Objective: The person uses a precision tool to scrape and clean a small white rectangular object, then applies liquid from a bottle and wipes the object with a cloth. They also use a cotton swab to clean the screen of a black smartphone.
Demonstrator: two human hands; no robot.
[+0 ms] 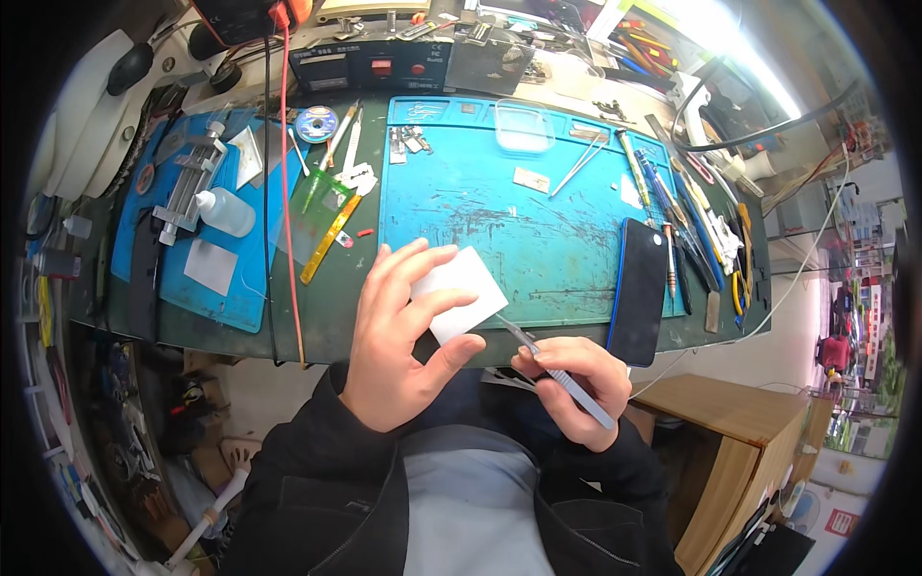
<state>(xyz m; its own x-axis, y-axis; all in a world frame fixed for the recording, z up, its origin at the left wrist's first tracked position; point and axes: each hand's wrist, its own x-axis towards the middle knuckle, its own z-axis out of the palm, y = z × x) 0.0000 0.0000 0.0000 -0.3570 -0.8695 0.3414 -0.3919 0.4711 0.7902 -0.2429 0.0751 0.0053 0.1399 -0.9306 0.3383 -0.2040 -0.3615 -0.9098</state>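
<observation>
My left hand (408, 346) rests its spread, slightly bent fingers on a square white card (447, 307) at the front edge of the blue work mat (547, 250), thumb apart beside the card. My right hand (581, 389) is closed on a slim grey metal tool (576, 394) with a ribbed grip, apparently tweezers, its point at the card's right corner. A dark phone with a blue edge (634, 288) lies at the mat's right side.
A second mat (173, 259) on the left holds a metal clamp (187, 187) and bottle (230, 211). Red and black cables (286, 250) cross the bench. Hand tools (687, 221) crowd the right; a plastic box (523, 125) sits at the back. A wooden cabinet (730, 403) stands below right.
</observation>
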